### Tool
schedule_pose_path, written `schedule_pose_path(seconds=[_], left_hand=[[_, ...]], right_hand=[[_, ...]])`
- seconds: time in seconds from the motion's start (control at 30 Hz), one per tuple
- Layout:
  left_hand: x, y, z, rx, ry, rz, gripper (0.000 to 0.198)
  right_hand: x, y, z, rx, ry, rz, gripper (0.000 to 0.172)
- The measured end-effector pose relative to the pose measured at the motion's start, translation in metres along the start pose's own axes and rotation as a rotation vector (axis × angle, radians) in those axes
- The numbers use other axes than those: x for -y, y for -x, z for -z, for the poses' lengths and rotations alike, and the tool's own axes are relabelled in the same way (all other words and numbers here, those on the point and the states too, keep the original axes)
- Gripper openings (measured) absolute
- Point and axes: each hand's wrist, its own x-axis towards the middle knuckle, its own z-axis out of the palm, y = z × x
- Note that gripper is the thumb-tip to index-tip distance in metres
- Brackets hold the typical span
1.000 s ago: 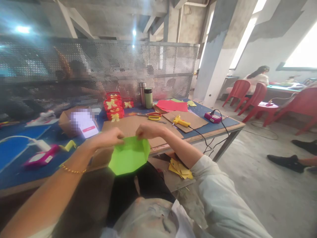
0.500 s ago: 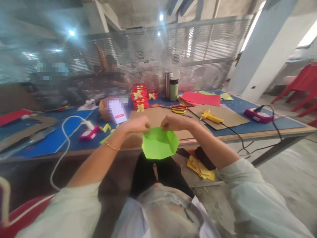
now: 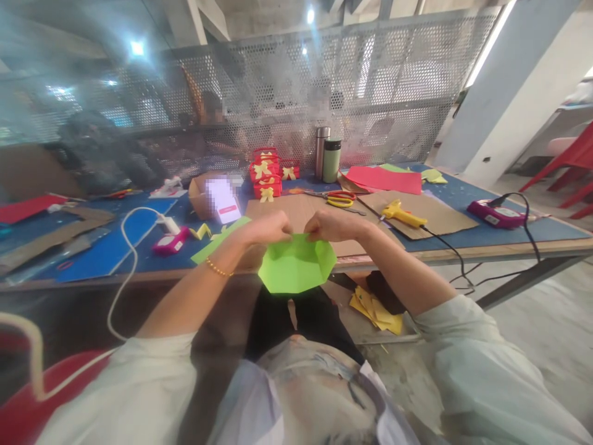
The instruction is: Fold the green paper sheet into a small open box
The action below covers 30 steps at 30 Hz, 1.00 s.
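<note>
A bright green sheet of paper (image 3: pixel 296 269), with cut corners and folded edges, hangs over my lap at the table's front edge. My left hand (image 3: pixel 273 227) is closed on its upper edge, left of the middle. Pinching the same edge a little to the right is my right hand (image 3: pixel 331 226). The fingertips of both hands are partly hidden behind the knuckles. Beside my left forearm lies another green paper piece (image 3: pixel 220 242). A brown cardboard sheet (image 3: pixel 273 209) lies on the table beyond my hands.
Red boxes with yellow bows (image 3: pixel 266 175) stand at the back, left of a green tumbler (image 3: pixel 332 162). Scissors (image 3: pixel 341 199) and a yellow glue gun (image 3: pixel 404 214) lie right of centre. A lit phone (image 3: pixel 225 199) leans at left. Cables run from purple power sockets (image 3: pixel 498 214).
My hands have drawn slightly closer together along the green paper's upper edge. The paper's upper part now looks more folded in. The view has shifted a little.
</note>
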Motion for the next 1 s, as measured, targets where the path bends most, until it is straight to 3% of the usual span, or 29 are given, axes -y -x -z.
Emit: schedule_pose_path(seconds=[0.37, 0.7, 1.0], left_hand=[[0.012, -0.011, -0.015, -0.002, 0.077, 0.008, 0.026], [0.011, -0.009, -0.016, -0.045, 0.107, 0.032, 0.034], [0.01, -0.006, -0.015, -0.047, 0.143, 0.017, 0.025]], right_hand=[[0.012, 0.005, 0.004, 0.013, -0.012, -0.04, 0.019], [0.019, 0.004, 0.005, 0.021, 0.043, -0.094, 0.019], [0.015, 0.003, 0.002, 0.009, 0.02, -0.055, 0.02]])
